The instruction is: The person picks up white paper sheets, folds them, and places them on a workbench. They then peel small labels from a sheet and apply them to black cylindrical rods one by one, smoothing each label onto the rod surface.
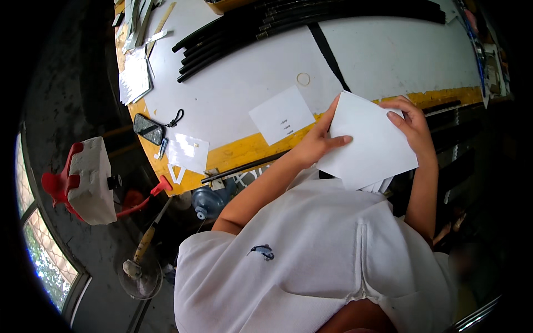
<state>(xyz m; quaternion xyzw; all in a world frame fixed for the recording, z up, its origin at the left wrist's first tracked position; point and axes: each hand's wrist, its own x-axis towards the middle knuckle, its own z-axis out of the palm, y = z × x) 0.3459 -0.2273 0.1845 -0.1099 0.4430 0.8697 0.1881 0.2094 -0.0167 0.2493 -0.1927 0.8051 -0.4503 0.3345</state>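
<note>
Between my two hands is a stack of white paper sheets (pixel 369 144), held up in front of my chest with some lower sheets fanned out at its bottom edge. My left hand (pixel 322 141) grips its left side, thumb on the top sheet and fingers behind. At the upper right, my right hand (pixel 411 125) clasps the edge with bent fingers, thumb hidden or partly so. Left of the stack, a single white sheet (pixel 277 119) with small dark print lies on the table near its yellow edge. A beige rubber band (pixel 303 79) rests just beyond that sheet.
Long black tubes (pixel 222 47) lie across the far side of the white table (pixel 222 105). On the left are a phone (pixel 149 129), a clear plastic sleeve (pixel 189 151) and stacked papers (pixel 135 80). A red-and-white object (pixel 91 180) and blue water bottle (pixel 208 202) stand below the table's edge.
</note>
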